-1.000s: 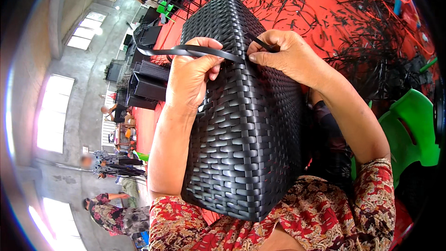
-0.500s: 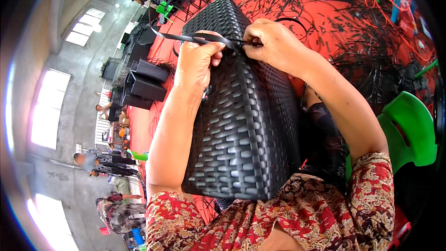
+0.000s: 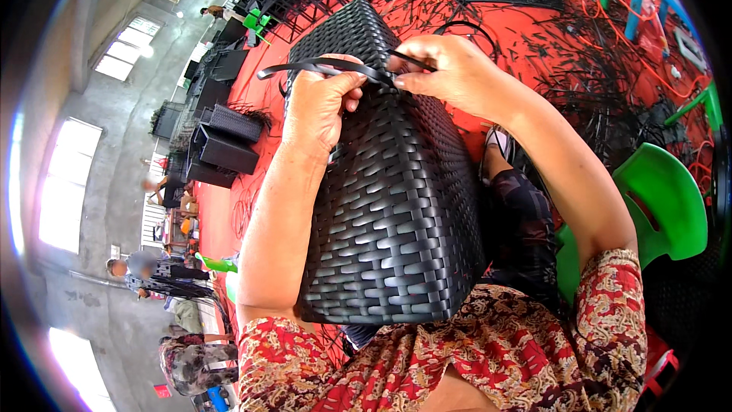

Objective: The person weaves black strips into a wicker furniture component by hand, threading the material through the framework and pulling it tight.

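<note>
Seemingly threading step: left hand (image 3: 314,111), right hand (image 3: 451,69), fingers pinching black strip (image 3: 290,67) at woven box (image 3: 374,221); next likely needs snug pull.

The woven box (image 3: 381,236) in the middle of the frame looks like black plastic, its flat strands smooth and glossy enough to throw pale highlights, though the weave makes the whole surface ridged. The loose strip (image 3: 286,68) above it has the same plastic look, with a satin sheen. From where I stand, the green chair (image 3: 663,198) at the right passes for smooth, softly shiny plastic. The red floor (image 3: 216,217) looks smooth, roughened at upper right by wiry black scraps (image 3: 610,107). Along the bottom, the patterned shirt (image 3: 366,366) is matt, creased cloth. The grey wall (image 3: 126,137) at left looks dull, like concrete.
</note>
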### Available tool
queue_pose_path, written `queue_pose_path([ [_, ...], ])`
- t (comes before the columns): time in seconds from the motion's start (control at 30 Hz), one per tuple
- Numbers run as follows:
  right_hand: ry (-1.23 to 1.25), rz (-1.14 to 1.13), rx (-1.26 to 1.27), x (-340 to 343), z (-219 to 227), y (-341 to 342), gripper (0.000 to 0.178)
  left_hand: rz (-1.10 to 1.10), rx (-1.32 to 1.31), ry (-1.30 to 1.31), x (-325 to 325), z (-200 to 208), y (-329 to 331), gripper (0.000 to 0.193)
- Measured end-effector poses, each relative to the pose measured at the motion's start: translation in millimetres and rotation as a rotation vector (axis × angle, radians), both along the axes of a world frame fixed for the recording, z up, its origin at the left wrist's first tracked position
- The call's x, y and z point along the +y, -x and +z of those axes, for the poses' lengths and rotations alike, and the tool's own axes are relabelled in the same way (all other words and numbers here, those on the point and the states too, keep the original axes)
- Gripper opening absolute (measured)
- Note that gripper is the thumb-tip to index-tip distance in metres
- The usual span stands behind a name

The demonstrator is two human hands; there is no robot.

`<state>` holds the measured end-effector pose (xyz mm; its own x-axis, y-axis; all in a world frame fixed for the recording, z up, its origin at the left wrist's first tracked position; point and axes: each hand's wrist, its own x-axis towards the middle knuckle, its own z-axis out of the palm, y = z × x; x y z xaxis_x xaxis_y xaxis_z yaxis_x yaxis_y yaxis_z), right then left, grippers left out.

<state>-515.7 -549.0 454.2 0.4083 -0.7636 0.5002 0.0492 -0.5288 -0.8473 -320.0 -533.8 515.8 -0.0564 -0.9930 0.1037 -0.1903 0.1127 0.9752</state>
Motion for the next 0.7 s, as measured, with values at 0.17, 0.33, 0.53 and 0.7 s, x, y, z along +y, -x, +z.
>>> queue_pose_path([
  [0.17, 0.105, 0.048, 0.048, -12, 8, -14, 0.009, 0.010, 0.009, 0.024, 8, 1, 1, 0.016],
  [0.33, 0.128, -0.023, 0.079, -23, 8, -13, 0.013, -0.075, -0.022, -0.010, 4, 3, 2, 0.018],
  [0.53, 0.088, -0.015, 0.023, -31, 0, -17, 0.017, -0.132, -0.001, -0.033, 2, 2, 1, 0.014],
  [0.7, 0.009, -0.011, -0.006, -21, 3, -14, 0.015, -0.068, 0.020, -0.017, 1, -2, 2, 0.011],
])
